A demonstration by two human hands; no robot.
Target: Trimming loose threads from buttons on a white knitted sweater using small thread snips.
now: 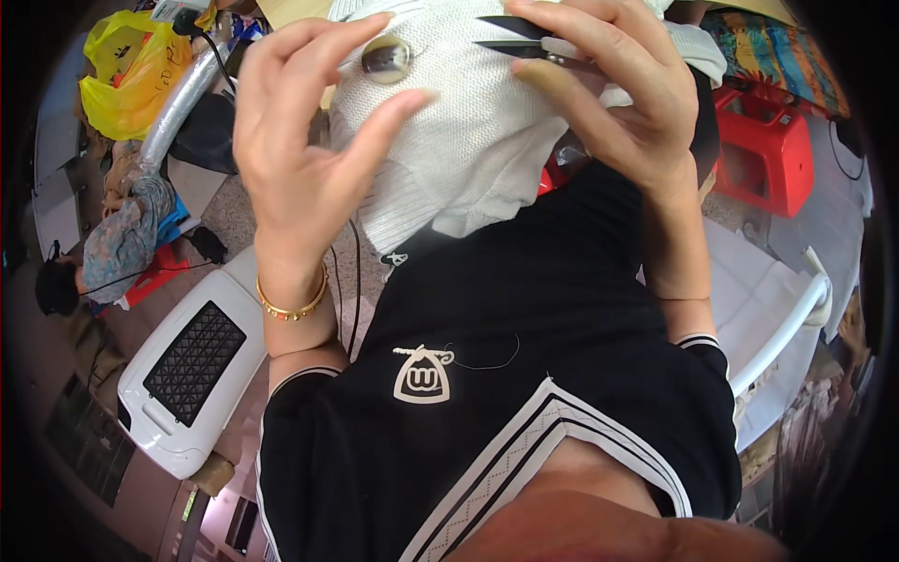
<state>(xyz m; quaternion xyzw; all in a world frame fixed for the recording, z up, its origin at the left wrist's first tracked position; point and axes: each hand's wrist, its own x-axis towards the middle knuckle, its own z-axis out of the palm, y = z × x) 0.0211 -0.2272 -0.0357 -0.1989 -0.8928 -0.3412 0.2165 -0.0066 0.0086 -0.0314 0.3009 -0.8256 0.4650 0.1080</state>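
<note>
A white knitted garment (468,122) is draped in front of me at the top of the view, its lower part hanging over my dark clothes. On it sits a large round button (386,59), brown and cream with a pale rim. My left hand (304,140) is open beside the button, thumb and fingers spread around it without visibly gripping it. In my right hand (623,94) are small dark thread snips (513,37), held between thumb and fingers. Their two pointed blades are apart and point left over the knit, toward the button.
A yellow plastic bag (126,75) and a silver-wrapped tube (178,108) are at the far left. Beside me on the left stands a white panel with a black mesh (198,361). A red plastic stool (763,155) is at the right. Another person (126,239) sits at the left.
</note>
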